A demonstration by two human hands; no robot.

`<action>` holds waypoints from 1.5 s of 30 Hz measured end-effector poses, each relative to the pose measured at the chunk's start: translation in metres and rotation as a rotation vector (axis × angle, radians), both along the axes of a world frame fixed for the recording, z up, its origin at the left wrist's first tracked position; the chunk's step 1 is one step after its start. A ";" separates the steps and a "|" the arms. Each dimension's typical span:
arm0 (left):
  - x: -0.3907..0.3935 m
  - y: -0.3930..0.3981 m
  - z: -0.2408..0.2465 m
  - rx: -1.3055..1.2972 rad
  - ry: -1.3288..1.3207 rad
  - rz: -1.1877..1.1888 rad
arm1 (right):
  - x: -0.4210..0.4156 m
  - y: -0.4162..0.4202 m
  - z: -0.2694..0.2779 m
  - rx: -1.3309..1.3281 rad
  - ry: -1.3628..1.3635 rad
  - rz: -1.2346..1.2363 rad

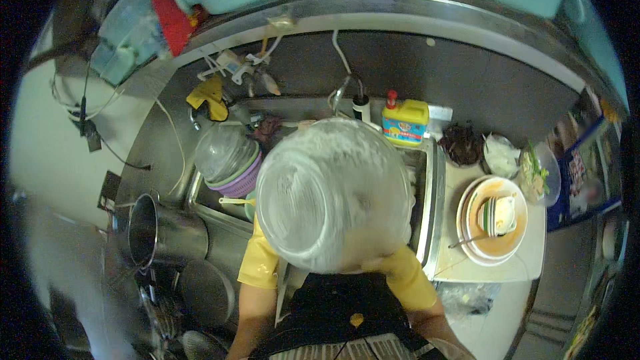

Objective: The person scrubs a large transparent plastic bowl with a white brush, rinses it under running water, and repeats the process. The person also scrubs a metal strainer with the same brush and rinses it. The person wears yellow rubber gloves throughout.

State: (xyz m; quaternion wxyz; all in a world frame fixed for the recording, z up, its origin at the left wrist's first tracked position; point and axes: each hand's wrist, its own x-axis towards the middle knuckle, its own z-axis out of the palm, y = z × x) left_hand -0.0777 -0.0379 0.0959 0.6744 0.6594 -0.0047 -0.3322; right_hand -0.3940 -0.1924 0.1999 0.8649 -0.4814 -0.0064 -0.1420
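A large translucent bowl, wet and streaked with whitish film, is tilted up over the sink and hides much of it. My left hand, in a yellow rubber glove, holds it from its lower left; the fingers are hidden behind it. From the lower right my right hand, gloved alike, grips it and shows blurred at its wall. Left of the bowl, a clear bowl rests on a purple basket in the sink. A pale yellow handle sticks out beside them.
Behind the sink stands a yellow detergent jug with a red cap. Stacked dirty plates and bowls lie on the right counter, near bowls of food. A large metal pot is at the left; a yellow glove hangs by the faucet.
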 end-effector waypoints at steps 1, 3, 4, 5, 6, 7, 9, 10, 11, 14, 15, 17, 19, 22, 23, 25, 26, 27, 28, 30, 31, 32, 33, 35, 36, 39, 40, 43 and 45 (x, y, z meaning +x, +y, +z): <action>0.002 -0.007 0.001 0.007 -0.012 -0.022 | 0.000 -0.006 0.010 0.007 0.015 0.003; 0.009 -0.006 0.014 0.028 -0.068 -0.034 | 0.006 -0.016 0.033 0.069 0.047 0.068; 0.009 -0.007 0.024 0.044 -0.111 -0.042 | 0.011 -0.022 0.048 0.039 0.052 0.078; 0.008 -0.008 0.035 0.063 -0.164 -0.040 | 0.015 -0.021 0.046 -0.031 0.018 0.058; 0.003 -0.010 0.050 0.082 -0.221 -0.029 | 0.019 -0.020 0.044 -0.101 -0.014 0.036; -0.007 -0.017 0.069 0.077 -0.280 -0.009 | 0.028 -0.020 0.020 -0.223 -0.082 -0.027; -0.043 -0.028 0.117 0.055 -0.415 -0.029 | 0.052 -0.019 -0.064 -0.383 -0.091 -0.194; -0.062 -0.028 0.139 0.054 -0.479 -0.145 | 0.068 -0.013 -0.125 -0.425 -0.033 -0.290; -0.075 -0.016 0.153 0.069 -0.540 -0.235 | 0.077 -0.007 -0.142 -0.470 0.013 -0.333; -0.131 0.009 0.183 0.253 -1.162 -0.567 | 0.088 -0.003 -0.149 -0.603 0.122 -0.418; -0.157 0.008 0.208 0.366 -1.319 -0.724 | 0.090 -0.003 -0.142 -0.633 0.137 -0.440; -0.170 0.003 0.207 0.355 -1.305 -0.808 | 0.098 -0.004 -0.140 -0.786 0.126 -0.477; -0.166 -0.022 0.224 0.314 -1.342 -0.719 | 0.104 -0.006 -0.157 -1.095 0.141 -0.519; -0.128 -0.068 0.253 0.290 -1.309 -0.615 | 0.114 0.011 -0.159 -1.237 0.286 -0.370; -0.133 -0.076 0.269 0.346 -1.240 -0.640 | 0.119 0.009 -0.158 -1.273 0.323 -0.335; -0.144 -0.065 0.269 0.366 -1.265 -0.682 | 0.121 -0.001 -0.156 -1.266 0.295 -0.386; -0.148 -0.053 0.259 0.314 -1.382 -0.693 | 0.127 -0.010 -0.154 -1.274 0.273 -0.440; -0.161 -0.033 0.254 0.421 -1.177 -0.736 | 0.134 -0.015 -0.157 -1.285 0.247 -0.524; -0.171 -0.023 0.252 0.458 -1.117 -0.736 | 0.141 -0.019 -0.160 -1.309 0.208 -0.562; -0.170 -0.030 0.256 0.366 -1.179 -0.676 | 0.149 -0.015 -0.165 -1.368 0.108 -0.559; -0.158 -0.047 0.263 0.247 -1.198 -0.615 | 0.148 -0.007 -0.169 -1.423 0.078 -0.516; -0.147 -0.068 0.274 0.248 -1.255 -0.557 | 0.148 0.003 -0.170 -1.469 0.040 -0.464; -0.127 -0.096 0.281 0.211 -1.106 -0.618 | 0.141 0.006 -0.176 -1.546 0.058 -0.421; -0.098 -0.125 0.306 0.178 -0.837 -0.690 | 0.138 0.022 -0.169 -1.684 0.030 -0.332; -0.099 -0.120 0.305 0.174 -0.864 -0.695 | 0.139 0.023 -0.167 -1.741 0.042 -0.331; -0.115 -0.088 0.289 0.218 -0.992 -0.619 | 0.149 0.018 -0.161 -1.805 0.133 -0.371; -0.132 -0.072 0.286 0.300 -0.999 -0.620 | 0.152 0.010 -0.159 -1.770 0.190 -0.385; -0.178 -0.044 0.246 0.404 -1.071 -0.650 | 0.162 -0.018 -0.153 -1.556 0.343 -0.334; -0.166 -0.024 0.214 0.299 -1.316 -0.699 | 0.168 -0.025 -0.144 -1.550 0.299 -0.335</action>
